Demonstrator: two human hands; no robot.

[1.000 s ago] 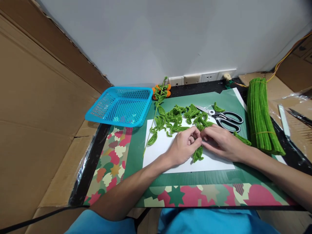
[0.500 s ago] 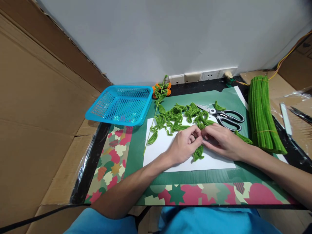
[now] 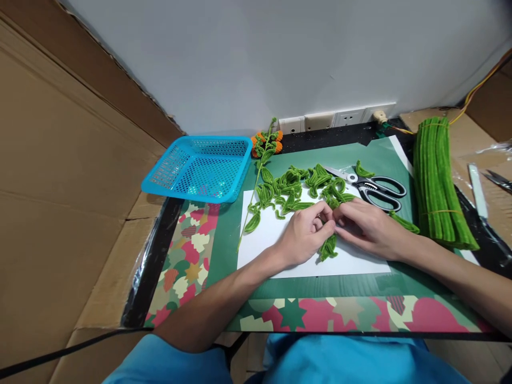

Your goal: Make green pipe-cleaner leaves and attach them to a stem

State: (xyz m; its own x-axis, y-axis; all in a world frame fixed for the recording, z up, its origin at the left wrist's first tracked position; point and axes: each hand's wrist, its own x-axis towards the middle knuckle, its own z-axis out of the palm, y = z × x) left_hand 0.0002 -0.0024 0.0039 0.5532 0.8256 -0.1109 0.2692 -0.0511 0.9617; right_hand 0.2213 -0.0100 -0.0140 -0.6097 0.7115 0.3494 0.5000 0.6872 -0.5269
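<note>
My left hand (image 3: 306, 234) and my right hand (image 3: 368, 226) meet fingertip to fingertip over a white paper sheet (image 3: 264, 250). Both are closed in a pinch, and my fingers hide whatever is between them. Just below the fingertips shows a green fuzzy pipe-cleaner leaf piece (image 3: 328, 248); whether it is held or lying on the paper I cannot tell. Beyond my hands spreads a heap of bent green pipe-cleaner leaves (image 3: 290, 184). Scissors (image 3: 372, 186) with black and grey handles lie behind my right hand, blades pointing left.
A blue plastic basket (image 3: 196, 173) stands at the back left. Beside it lies a green stem with orange flowers (image 3: 262, 162). A thick bundle of green pipe cleaners (image 3: 438, 184) lies at right, with a white-handled tool (image 3: 477, 192) beyond. Wall sockets (image 3: 320, 122) line the back.
The view has shifted slightly, so the table things sit a little further right and higher. My hands keep the same pinch, with hardly any movement between them.
</note>
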